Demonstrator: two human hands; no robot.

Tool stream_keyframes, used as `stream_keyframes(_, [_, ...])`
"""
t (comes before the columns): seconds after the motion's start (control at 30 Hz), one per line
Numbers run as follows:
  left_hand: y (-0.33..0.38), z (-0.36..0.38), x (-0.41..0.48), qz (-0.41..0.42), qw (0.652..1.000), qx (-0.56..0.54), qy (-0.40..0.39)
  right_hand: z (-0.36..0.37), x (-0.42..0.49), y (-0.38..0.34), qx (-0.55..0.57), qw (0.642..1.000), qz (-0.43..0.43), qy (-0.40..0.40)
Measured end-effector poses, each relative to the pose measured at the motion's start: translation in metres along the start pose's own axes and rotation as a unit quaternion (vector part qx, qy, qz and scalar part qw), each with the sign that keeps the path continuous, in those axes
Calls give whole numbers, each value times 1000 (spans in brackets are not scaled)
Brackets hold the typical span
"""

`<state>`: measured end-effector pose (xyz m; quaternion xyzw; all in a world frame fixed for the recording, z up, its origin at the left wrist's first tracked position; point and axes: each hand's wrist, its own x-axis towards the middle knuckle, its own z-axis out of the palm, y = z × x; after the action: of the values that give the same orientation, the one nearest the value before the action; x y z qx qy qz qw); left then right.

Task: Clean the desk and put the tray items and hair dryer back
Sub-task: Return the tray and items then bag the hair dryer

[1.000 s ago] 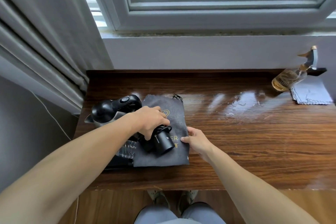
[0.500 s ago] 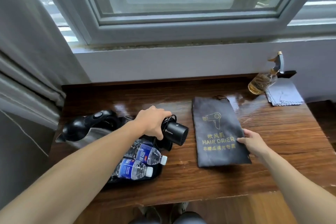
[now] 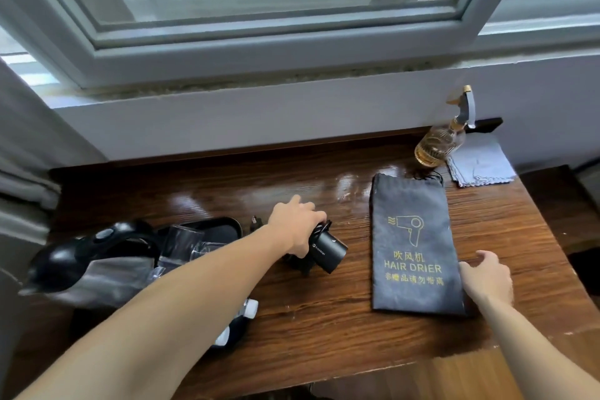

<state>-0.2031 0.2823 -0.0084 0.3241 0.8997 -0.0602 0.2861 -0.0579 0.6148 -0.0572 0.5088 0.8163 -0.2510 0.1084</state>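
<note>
Beside the tray (image 3: 227, 221) at the bench's (image 3: 324, 318) left edge, the left grip (image 3: 297, 224) curls firmly round the hair dryer (image 3: 328, 252); its loose plug (image 3: 256, 223) may catch the tray's glasses (image 3: 181, 243); the right grip (image 3: 487, 279) rests on the bag's (image 3: 412, 247) near right edge, pinch unclear.

Glossy wood desk (image 3: 324, 318), matt cloth bag (image 3: 412, 247), black plastic dryer (image 3: 328, 250).

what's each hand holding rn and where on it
The left hand grips the black hair dryer from above, at the rear of its barrel. The right hand holds nothing; its thumb touches the right edge of the bag.
</note>
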Motion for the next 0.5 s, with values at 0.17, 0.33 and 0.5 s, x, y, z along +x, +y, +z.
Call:
stream_keyframes(0.17, [26,4,35,69,992,100,-14,4,-17,7,-27,997,-71,13])
stream_keyframes(0.33, [44,9,59,114,982,147,-12,19,-31,20,-32,992,-123,9])
stream_keyframes(0.5, [44,19,64,125,981,145,3,39,-44,6,0,985,-165,-40])
